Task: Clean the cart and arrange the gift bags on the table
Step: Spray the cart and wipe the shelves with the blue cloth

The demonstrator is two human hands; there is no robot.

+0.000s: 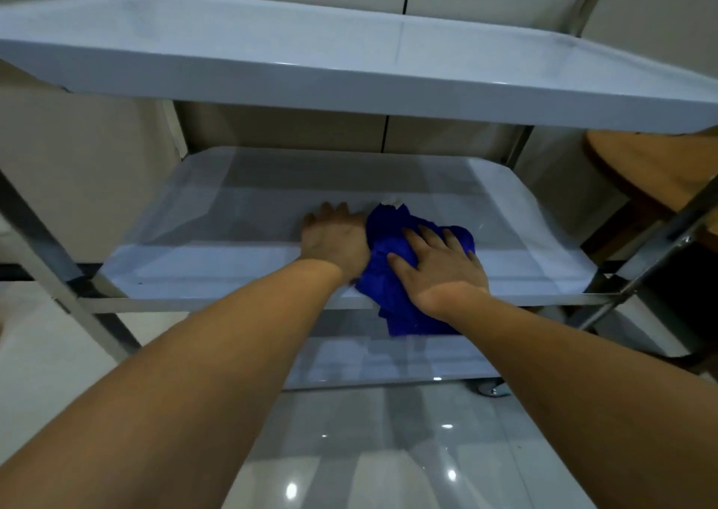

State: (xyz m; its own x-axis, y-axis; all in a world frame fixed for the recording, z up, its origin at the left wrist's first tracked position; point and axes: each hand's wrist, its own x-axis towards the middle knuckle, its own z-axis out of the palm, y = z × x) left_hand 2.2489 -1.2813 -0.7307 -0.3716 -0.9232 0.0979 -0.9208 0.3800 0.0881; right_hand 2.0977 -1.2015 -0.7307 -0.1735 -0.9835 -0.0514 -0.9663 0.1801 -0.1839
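Observation:
A steel cart with three shelves fills the head view; its middle shelf (pixel 217 260) is the one I reach into. A crumpled blue cloth (pixel 388 236) lies on that shelf and hangs over its front edge. My right hand (pixel 443 264) presses flat on the cloth with fingers spread. My left hand (pixel 336 236) rests on the shelf just left of the cloth, touching its edge, fingers extended. A small white scrap (pixel 392 200) shows at the cloth's far tip. No gift bags are in view.
The top shelf (pixel 349 54) overhangs my hands closely. The bottom shelf (pixel 388 361) and a caster wheel (pixel 491 388) sit below. Slanted steel legs (pixel 42 252) flank both sides. A round wooden table (pixel 660 167) stands at the right. The floor (pixel 388 450) is glossy tile.

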